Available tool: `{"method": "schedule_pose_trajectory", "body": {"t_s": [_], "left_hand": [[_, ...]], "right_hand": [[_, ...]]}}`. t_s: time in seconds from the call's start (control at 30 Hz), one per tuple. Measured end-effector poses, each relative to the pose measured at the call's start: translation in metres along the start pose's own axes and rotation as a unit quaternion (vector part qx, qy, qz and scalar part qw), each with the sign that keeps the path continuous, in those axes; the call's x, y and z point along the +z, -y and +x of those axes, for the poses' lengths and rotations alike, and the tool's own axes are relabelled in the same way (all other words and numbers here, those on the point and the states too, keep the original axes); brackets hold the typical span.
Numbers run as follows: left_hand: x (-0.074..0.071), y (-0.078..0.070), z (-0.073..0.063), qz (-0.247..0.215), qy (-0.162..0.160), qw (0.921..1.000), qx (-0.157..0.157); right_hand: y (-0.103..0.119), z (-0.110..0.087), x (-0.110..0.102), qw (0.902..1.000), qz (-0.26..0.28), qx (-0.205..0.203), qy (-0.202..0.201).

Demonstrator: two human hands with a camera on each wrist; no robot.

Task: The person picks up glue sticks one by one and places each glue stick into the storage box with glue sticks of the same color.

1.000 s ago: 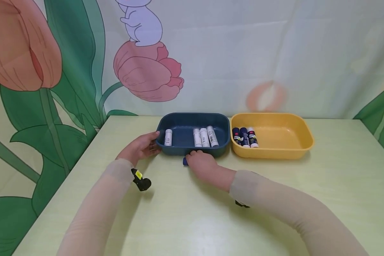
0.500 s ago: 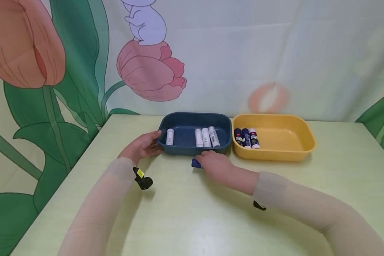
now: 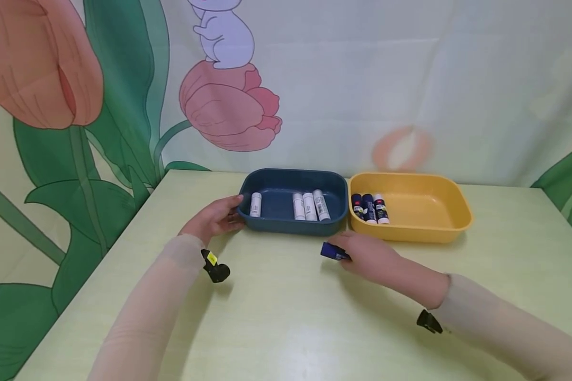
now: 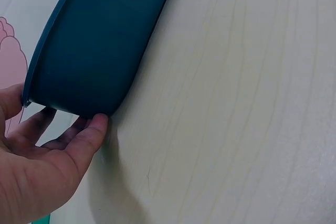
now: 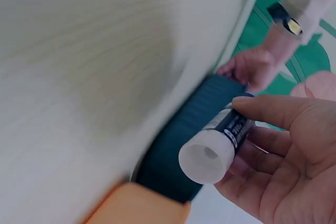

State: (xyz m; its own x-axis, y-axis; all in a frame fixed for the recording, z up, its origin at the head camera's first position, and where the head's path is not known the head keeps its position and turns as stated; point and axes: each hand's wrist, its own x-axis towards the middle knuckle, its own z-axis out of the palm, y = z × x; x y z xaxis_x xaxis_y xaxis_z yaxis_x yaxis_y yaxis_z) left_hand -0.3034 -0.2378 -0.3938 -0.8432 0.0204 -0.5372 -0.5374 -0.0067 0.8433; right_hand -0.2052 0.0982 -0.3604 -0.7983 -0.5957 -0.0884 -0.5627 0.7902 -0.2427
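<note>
My left hand (image 3: pixel 214 217) holds the left end of a dark blue plastic bin (image 3: pixel 291 226), thumb at the rim and fingertips low on the outer wall in the left wrist view. Several white glue sticks (image 3: pixel 309 206) lie in that bin, one apart on the left and three together on the right. In front of the gap between bins, my right hand (image 3: pixel 376 256) pinches a glue stick (image 5: pixel 239 124) with a dark blue label and an open-ended white base; its blue end points left. Three navy glue sticks (image 3: pixel 368 208) lie at the left of a yellow bin (image 3: pixel 419 233).
The two bins stand side by side near the back edge of a pale wooden table (image 3: pixel 286 317). A printed cloth (image 3: pixel 343 106) with tulips and a white animal hangs right behind. Wrist-worn black cameras (image 3: pixel 215 267) stick out below the sleeves.
My right hand has moved rightward and nearer with the glue stick, from before the blue bin to before the gap between bins. The left hand stays at the blue bin's end.
</note>
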Motion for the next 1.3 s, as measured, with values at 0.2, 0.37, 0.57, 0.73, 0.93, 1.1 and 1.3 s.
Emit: {"method": "schedule_pose_trajectory", "body": {"t_s": [0.2, 0.37, 0.57, 0.73, 0.93, 1.1, 1.3], "left_hand": [[0.0, 0.001, -0.002, -0.001, 0.002, 1.0, 0.003], [0.002, 0.002, 0.002, -0.003, 0.006, 1.0, 0.006], [0.006, 0.001, 0.004, -0.006, 0.011, 0.9999, -0.001], [0.003, 0.001, 0.003, 0.001, 0.015, 0.9999, 0.004], [-0.003, 0.002, -0.001, 0.017, 0.021, 0.9996, 0.006], [-0.002, 0.003, -0.001, 0.015, 0.021, 0.9996, 0.005], [0.0, 0.001, -0.002, 0.019, 0.02, 0.9996, 0.009]], "right_hand": [[-0.013, -0.028, -0.011, 0.9969, 0.065, 0.045, 0.001], [-0.031, -0.047, -0.02, 0.9935, 0.089, 0.071, 0.002], [-0.06, -0.068, -0.037, 0.9857, 0.131, 0.105, -0.013], [-0.077, -0.067, -0.055, 0.9794, 0.155, 0.128, -0.015], [-0.091, -0.056, -0.079, 0.9715, 0.172, 0.159, 0.038], [-0.102, -0.047, -0.102, 0.9562, 0.202, 0.192, 0.09], [-0.117, -0.033, -0.121, 0.9511, 0.196, 0.211, 0.112]]}}
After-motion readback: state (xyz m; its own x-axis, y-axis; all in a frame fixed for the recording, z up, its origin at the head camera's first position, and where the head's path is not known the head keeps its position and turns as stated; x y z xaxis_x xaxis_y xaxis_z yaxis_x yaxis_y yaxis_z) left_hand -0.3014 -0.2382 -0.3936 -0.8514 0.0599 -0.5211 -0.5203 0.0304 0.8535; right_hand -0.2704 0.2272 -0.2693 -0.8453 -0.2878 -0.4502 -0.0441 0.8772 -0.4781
